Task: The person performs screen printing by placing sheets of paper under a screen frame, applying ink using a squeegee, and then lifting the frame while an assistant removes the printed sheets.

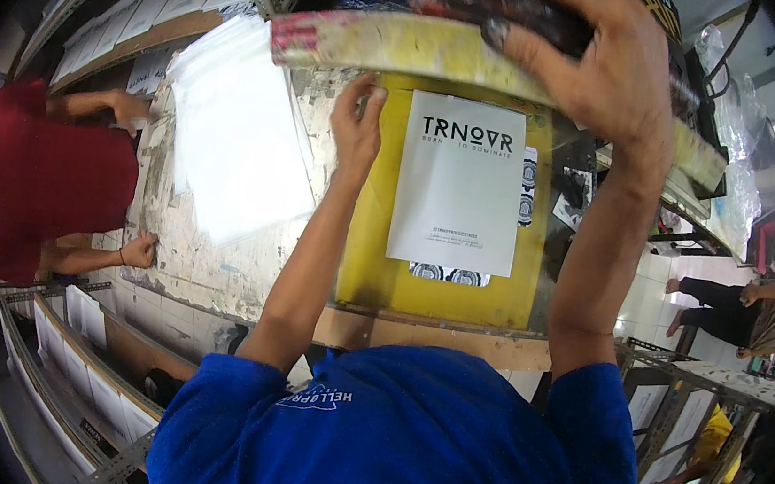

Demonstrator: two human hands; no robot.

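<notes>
A white printed sheet with black lettering lies on the yellow board in front of me. Under its edges, stickers with round black emblems stick out. Over the board's far end, my right hand grips a long ink-stained frame, raised above the sheet. Its thumb presses the frame's near bar, and its fingers reach over a dark, ink-smeared piece whose kind I cannot make out. My left hand hovers left of the sheet, fingers curved and apart from the thumb, with nothing visible in it.
A stack of blank white sheets covers part of the worn table on the left. A person in a red shirt stands there, hands at the table edge. Racks with printed sheets line the back left; more racks stand at lower left.
</notes>
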